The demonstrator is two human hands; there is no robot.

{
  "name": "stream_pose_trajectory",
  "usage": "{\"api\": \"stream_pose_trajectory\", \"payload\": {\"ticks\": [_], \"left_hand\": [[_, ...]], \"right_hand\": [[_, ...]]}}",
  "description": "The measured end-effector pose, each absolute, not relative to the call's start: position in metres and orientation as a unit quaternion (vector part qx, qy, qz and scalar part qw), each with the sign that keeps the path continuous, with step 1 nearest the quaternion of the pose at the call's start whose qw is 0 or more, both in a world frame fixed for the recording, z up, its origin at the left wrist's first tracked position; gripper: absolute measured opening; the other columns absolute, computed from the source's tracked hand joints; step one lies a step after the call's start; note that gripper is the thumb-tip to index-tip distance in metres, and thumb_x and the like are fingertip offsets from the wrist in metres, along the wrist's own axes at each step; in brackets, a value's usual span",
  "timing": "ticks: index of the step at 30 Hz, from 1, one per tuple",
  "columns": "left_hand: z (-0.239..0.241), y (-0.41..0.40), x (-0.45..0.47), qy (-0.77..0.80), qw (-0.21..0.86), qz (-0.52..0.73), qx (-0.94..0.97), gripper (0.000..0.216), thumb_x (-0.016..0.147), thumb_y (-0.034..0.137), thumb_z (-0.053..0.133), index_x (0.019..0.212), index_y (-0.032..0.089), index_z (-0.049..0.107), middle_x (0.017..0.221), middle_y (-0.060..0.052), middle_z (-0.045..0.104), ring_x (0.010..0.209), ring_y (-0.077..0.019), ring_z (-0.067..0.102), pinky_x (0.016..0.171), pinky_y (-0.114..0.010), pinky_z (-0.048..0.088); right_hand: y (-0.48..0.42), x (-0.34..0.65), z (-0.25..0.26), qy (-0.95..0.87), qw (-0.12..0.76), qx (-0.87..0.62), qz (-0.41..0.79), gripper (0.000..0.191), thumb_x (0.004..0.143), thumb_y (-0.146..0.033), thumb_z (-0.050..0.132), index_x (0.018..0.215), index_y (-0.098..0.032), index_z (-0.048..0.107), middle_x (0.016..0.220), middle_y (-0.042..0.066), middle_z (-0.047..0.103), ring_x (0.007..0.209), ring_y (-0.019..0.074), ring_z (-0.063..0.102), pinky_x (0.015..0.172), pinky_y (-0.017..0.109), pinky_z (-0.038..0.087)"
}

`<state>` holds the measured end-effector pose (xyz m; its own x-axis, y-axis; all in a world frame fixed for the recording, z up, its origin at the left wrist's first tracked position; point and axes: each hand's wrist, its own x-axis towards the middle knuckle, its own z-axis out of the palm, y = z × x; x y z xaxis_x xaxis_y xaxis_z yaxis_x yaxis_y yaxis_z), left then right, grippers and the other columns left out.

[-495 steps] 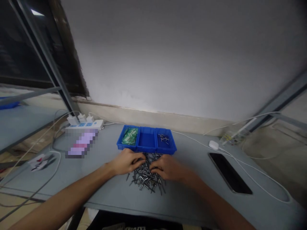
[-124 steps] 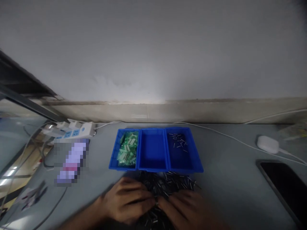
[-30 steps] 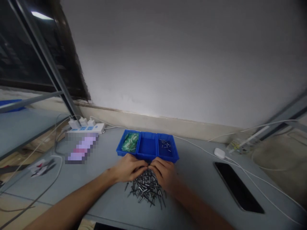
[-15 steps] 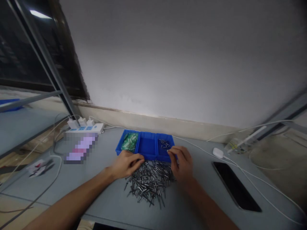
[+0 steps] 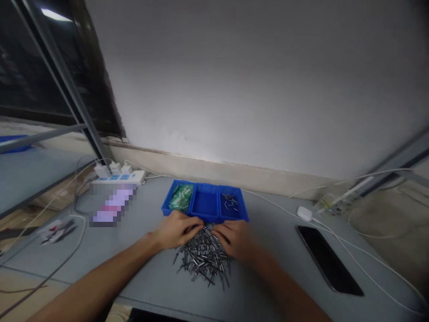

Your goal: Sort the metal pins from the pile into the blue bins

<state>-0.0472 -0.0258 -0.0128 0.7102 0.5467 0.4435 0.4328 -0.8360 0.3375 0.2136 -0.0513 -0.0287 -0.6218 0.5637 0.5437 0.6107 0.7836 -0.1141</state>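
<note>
A heap of small dark metal pins [image 5: 203, 261] lies on the grey table [image 5: 275, 241] in front of me. My left hand [image 5: 176, 230] rests at the heap's far left edge, fingers curled onto the pins. At the far right edge my right hand [image 5: 234, 239] is lowered onto the heap with its fingers bent. Just behind them stand three joined blue bins [image 5: 205, 205]: the left one holds green parts [image 5: 181, 197], the middle one looks bare, the right one holds a few pins [image 5: 229, 202].
A black phone [image 5: 326, 259] lies to the right, a white charger [image 5: 304, 213] and cable behind it. At the back left sit a white power strip [image 5: 117, 178] with plugs, a blurred box [image 5: 112, 206] and loose cables. The wall stands close behind the bins.
Half a second ago my right hand was raised over the right bin; it has come back down onto the heap. My left hand has stayed at the heap's left edge.
</note>
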Motion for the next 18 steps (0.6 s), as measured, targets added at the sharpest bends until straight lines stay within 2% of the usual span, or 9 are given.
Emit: {"api": "stream_pose_trajectory", "payload": {"ticks": [6, 10, 14, 16, 17, 18], "left_hand": [[-0.012, -0.026, -0.047, 0.267, 0.115, 0.272, 0.917, 0.022, 0.105, 0.031, 0.052, 0.102, 0.02, 0.071, 0.058, 0.003, 0.061, 0.053, -0.0118, 0.059, 0.056, -0.023, 0.041], [-0.01, -0.028, -0.047, 0.255, 0.124, 0.26, 0.923, 0.023, 0.105, 0.032, 0.052, 0.1, 0.02, 0.071, 0.058, 0.004, 0.061, 0.052, -0.0109, 0.057, 0.057, -0.024, 0.039], [-0.007, -0.032, -0.047, 0.228, 0.122, 0.208, 0.943, 0.025, 0.103, 0.037, 0.056, 0.091, 0.02, 0.071, 0.058, 0.002, 0.062, 0.052, -0.0116, 0.057, 0.055, -0.026, 0.037], [-0.005, -0.033, -0.046, 0.22, 0.101, 0.184, 0.953, 0.021, 0.099, 0.038, 0.06, 0.092, 0.022, 0.072, 0.061, 0.001, 0.065, 0.055, -0.0135, 0.06, 0.055, -0.028, 0.035], [-0.004, -0.034, -0.046, 0.219, 0.089, 0.172, 0.956, 0.019, 0.098, 0.038, 0.062, 0.094, 0.022, 0.073, 0.063, 0.001, 0.067, 0.056, -0.0146, 0.061, 0.055, -0.029, 0.035], [-0.004, -0.034, -0.045, 0.219, 0.077, 0.159, 0.96, 0.018, 0.097, 0.038, 0.063, 0.096, 0.023, 0.073, 0.064, 0.0, 0.068, 0.057, -0.0157, 0.063, 0.055, -0.029, 0.035]], "right_hand": [[-0.063, 0.2, -0.029, -0.923, 0.218, -0.318, 0.009, 0.016, 0.102, -0.026, 0.059, 0.091, -0.02, 0.07, 0.071, 0.0, 0.071, 0.062, 0.015, 0.065, 0.063, 0.028, 0.041], [-0.061, 0.202, -0.032, -0.916, 0.232, -0.327, 0.006, 0.025, 0.106, -0.026, 0.052, 0.089, -0.02, 0.07, 0.068, 0.0, 0.069, 0.059, 0.0141, 0.062, 0.061, 0.028, 0.039], [-0.068, 0.2, -0.019, -0.904, 0.257, -0.34, 0.024, 0.035, 0.107, -0.029, 0.047, 0.081, -0.02, 0.068, 0.064, 0.0, 0.064, 0.057, 0.0146, 0.059, 0.059, 0.029, 0.04], [-0.085, 0.191, 0.003, -0.898, 0.267, -0.34, 0.08, 0.034, 0.107, -0.029, 0.048, 0.082, -0.019, 0.069, 0.066, 0.001, 0.066, 0.059, 0.0147, 0.06, 0.062, 0.028, 0.043], [-0.099, 0.184, 0.017, -0.891, 0.29, -0.322, 0.133, 0.032, 0.108, -0.031, 0.048, 0.088, -0.02, 0.071, 0.07, 0.001, 0.069, 0.064, 0.0146, 0.063, 0.066, 0.027, 0.046], [-0.115, 0.176, 0.031, -0.879, 0.289, -0.317, 0.21, 0.029, 0.109, -0.033, 0.047, 0.1, -0.021, 0.072, 0.083, 0.001, 0.074, 0.077, 0.0149, 0.068, 0.074, 0.027, 0.049]]}}
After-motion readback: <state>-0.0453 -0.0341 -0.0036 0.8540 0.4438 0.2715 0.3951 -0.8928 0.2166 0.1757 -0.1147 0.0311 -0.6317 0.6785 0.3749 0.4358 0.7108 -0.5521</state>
